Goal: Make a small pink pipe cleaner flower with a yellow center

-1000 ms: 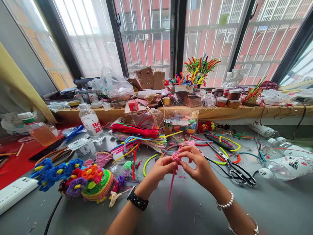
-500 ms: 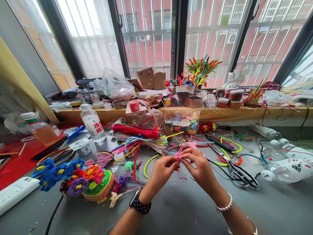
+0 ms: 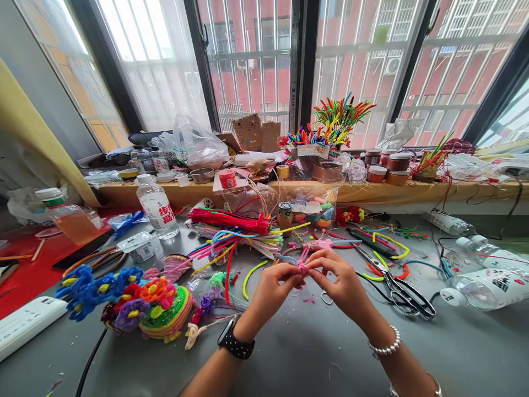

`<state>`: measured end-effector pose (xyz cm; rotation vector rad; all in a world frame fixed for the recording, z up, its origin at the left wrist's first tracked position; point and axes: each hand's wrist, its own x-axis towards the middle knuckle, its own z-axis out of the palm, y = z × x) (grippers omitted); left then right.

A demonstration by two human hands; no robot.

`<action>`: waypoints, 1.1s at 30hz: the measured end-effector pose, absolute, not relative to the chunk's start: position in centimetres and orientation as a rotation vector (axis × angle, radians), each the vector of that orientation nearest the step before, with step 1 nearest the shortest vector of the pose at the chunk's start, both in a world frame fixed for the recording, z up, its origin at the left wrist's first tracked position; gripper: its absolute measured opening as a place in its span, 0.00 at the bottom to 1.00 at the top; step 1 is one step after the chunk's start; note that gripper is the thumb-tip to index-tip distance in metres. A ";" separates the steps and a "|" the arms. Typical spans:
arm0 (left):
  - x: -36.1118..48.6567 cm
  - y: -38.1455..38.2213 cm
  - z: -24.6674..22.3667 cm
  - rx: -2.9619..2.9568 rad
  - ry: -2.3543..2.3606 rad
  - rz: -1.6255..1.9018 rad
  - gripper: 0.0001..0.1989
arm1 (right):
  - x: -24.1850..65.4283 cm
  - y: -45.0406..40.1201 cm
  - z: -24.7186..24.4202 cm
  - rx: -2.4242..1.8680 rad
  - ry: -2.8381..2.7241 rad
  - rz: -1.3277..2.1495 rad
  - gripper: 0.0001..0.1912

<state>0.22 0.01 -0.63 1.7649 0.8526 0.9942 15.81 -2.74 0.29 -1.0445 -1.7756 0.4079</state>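
Between my fingertips is a small pink pipe-cleaner flower (image 3: 303,267), its loops bunched together and partly covered by the fingers. My left hand (image 3: 276,288) pinches it from the left, thumb and forefinger closed. From the other side my right hand (image 3: 336,278) grips it with bent fingers. Both hands are above the grey table. Behind them lies a bundle of red pipe cleaners (image 3: 231,220) over pastel ones. A yellow-green pipe cleaner (image 3: 253,280) rests left of my hands. Scissors (image 3: 399,289) lie partly open to the right.
Finished fuzzy flowers (image 3: 101,289) and a round layered piece (image 3: 171,314) sit at left, near a white power strip (image 3: 31,328). A labelled bottle (image 3: 157,207) stands behind; other bottles (image 3: 487,286) lie at right. Jars and a pot of colourful stems (image 3: 309,149) line the sill.
My right hand has shifted slightly, and a small ring on the table beside it shows more. Both hands keep hold of the pink flower.
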 end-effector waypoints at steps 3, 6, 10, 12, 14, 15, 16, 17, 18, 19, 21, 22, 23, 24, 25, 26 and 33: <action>0.2 0.1 -0.6 1.816 0.839 0.966 0.10 | 16.1 -2.8 0.5 -1.054 -1.797 0.412 0.06; 0.2 0.2 -0.8 1.827 0.835 0.938 0.11 | 16.1 -2.8 0.5 -1.063 -1.806 0.384 0.05; 0.2 0.2 -1.1 1.923 0.926 1.024 0.11 | 15.7 -2.8 0.1 -1.084 -1.816 0.257 0.04; 0.2 0.2 -1.1 1.972 0.984 1.084 0.11 | 15.6 -2.8 0.0 -1.074 -1.842 0.198 0.05; 0.1 0.2 -1.0 1.968 0.993 1.086 0.11 | 15.7 -2.8 0.0 -1.048 -1.876 0.153 0.06; 0.0 0.2 -1.0 1.947 0.974 1.065 0.11 | 15.7 -2.8 0.2 -1.038 -1.891 0.137 0.06; 0.0 0.2 -0.9 1.918 0.942 1.037 0.11 | 15.9 -2.9 0.3 -1.030 -1.902 0.123 0.07; 0.0 0.2 -0.8 1.883 0.903 1.006 0.12 | 16.0 -2.9 0.4 -1.025 -1.911 0.110 0.07; -0.1 0.2 -0.7 1.845 0.863 0.977 0.12 | 16.1 -2.9 0.5 -1.025 -1.920 0.100 0.07; -0.1 0.3 -0.7 1.808 0.826 0.952 0.12 | 16.1 -3.0 0.6 -1.026 -1.927 0.093 0.06; -0.1 0.3 -0.7 1.742 0.769 0.917 0.12 | 16.2 -3.0 0.8 -1.026 -1.931 0.079 0.06; -0.1 0.3 -0.7 1.714 0.747 0.906 0.12 | 16.2 -3.1 0.8 -1.025 -1.928 0.073 0.05; -0.2 0.4 -0.8 1.694 0.730 0.899 0.12 | 16.2 -3.1 0.8 -1.022 -1.924 0.068 0.05; -0.2 0.4 -0.8 1.683 0.718 0.894 0.13 | 16.2 -3.1 0.8 -1.015 -1.918 0.062 0.04; -0.2 0.4 -0.9 1.682 0.712 0.892 0.13 | 16.1 -3.2 0.7 -1.004 -1.913 0.052 0.04; -0.1 0.4 -0.9 1.688 0.710 0.891 0.13 | 16.1 -3.2 0.7 -0.992 -1.908 0.039 0.03; 0.2 0.0 -0.6 1.761 0.784 0.943 0.13 | 15.8 -3.2 0.6 -0.967 -1.896 -0.048 0.04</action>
